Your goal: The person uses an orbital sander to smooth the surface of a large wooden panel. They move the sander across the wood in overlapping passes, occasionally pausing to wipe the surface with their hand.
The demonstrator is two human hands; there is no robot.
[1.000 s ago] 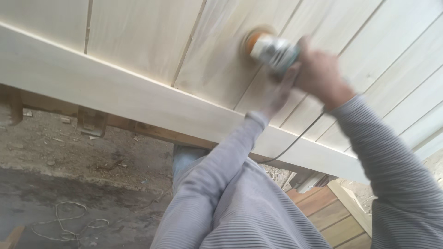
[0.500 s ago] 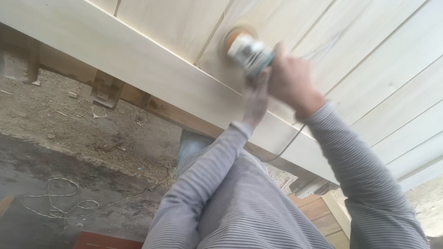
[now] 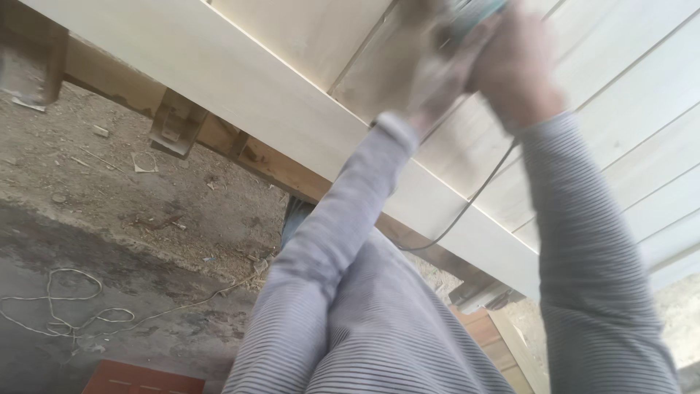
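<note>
Gripping what looks like a blurred sander (image 3: 456, 29) at upper right, both hands' fingers press it flat against pale boards (image 3: 306, 36).

No packages, no labels, no signs, no screens anywhere in this view

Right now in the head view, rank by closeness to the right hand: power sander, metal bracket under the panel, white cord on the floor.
1. Power sander: in the right hand, top.
2. Metal bracket: under the panel's edge, left.
3. White cord: on the floor, bottom left.
</note>
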